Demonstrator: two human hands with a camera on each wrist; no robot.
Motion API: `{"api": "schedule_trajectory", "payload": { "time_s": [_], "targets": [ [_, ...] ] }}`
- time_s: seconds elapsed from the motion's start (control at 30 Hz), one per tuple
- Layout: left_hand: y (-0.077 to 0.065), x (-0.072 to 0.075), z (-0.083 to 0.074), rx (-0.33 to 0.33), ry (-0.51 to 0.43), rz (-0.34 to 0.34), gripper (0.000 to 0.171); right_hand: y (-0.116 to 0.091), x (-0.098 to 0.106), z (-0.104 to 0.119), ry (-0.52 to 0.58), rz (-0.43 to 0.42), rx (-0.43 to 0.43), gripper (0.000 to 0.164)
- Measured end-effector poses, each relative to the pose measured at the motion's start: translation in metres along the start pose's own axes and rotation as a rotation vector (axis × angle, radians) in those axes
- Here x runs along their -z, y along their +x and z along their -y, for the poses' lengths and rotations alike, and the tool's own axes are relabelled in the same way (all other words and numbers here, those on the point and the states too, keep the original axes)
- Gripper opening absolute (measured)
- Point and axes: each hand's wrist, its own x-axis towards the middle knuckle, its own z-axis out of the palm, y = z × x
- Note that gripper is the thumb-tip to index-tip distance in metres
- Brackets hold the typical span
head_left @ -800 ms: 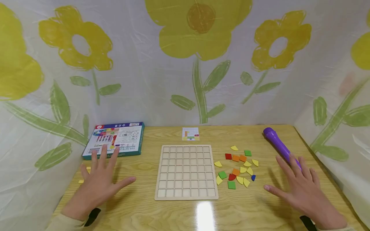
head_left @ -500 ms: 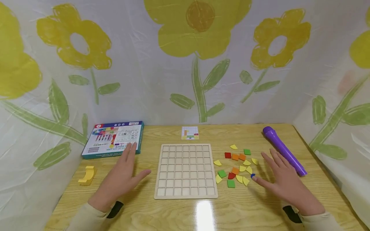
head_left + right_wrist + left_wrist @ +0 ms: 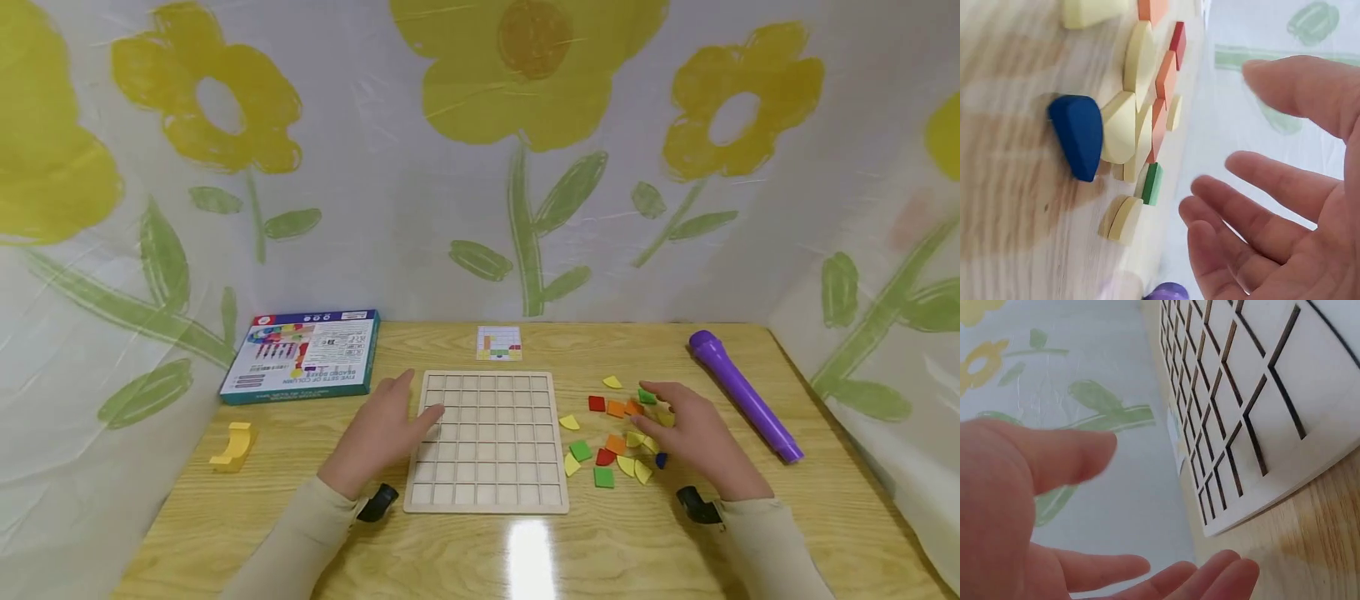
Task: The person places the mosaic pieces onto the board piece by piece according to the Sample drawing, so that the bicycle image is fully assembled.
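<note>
In the head view a wooden grid board (image 3: 487, 442) lies on the table. At its left edge is my left hand (image 3: 382, 433), thumb over the border and fingers loosely extended; the left wrist view shows nothing in its grasp. Right of the board lie scattered flat tiles: green squares (image 3: 603, 477), orange squares (image 3: 615, 443), red pieces (image 3: 596, 403), yellow quarter-round pieces (image 3: 570, 422) and a dark blue piece (image 3: 1079, 134). My right hand (image 3: 693, 437) hovers over the right side of these tiles, partly covering some. Its thumb and fingers are apart, holding nothing.
A small pattern card (image 3: 498, 342) lies behind the board. At the back left is a flat printed box (image 3: 300, 358), with a yellow curved piece (image 3: 235, 447) in front. A purple microphone-shaped stick (image 3: 746, 396) lies at the right. Flowered sheeting (image 3: 360, 208) surrounds the table.
Both hands have moved inward: the left from near the box to the board's left edge, the right from beside the purple stick to above the tiles. The tiles appear unmoved.
</note>
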Motion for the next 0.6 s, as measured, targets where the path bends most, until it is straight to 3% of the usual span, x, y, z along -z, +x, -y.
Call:
{"api": "schedule_trajectory", "payload": {
  "time_s": [0.17,0.37,0.6],
  "targets": [
    [0.005,-0.004,0.004,0.044,-0.014,-0.008,0.082,0.01,-0.002,0.0,0.016,0.005,-0.031,0.053],
    [0.009,-0.008,0.013,0.019,-0.046,-0.01,0.067,0.015,-0.004,0.004,0.011,0.015,-0.073,0.044],
    [0.011,-0.012,0.015,0.036,-0.071,0.016,0.043,0.019,-0.01,0.0,-0.012,0.045,-0.107,0.038]
  ]
}}
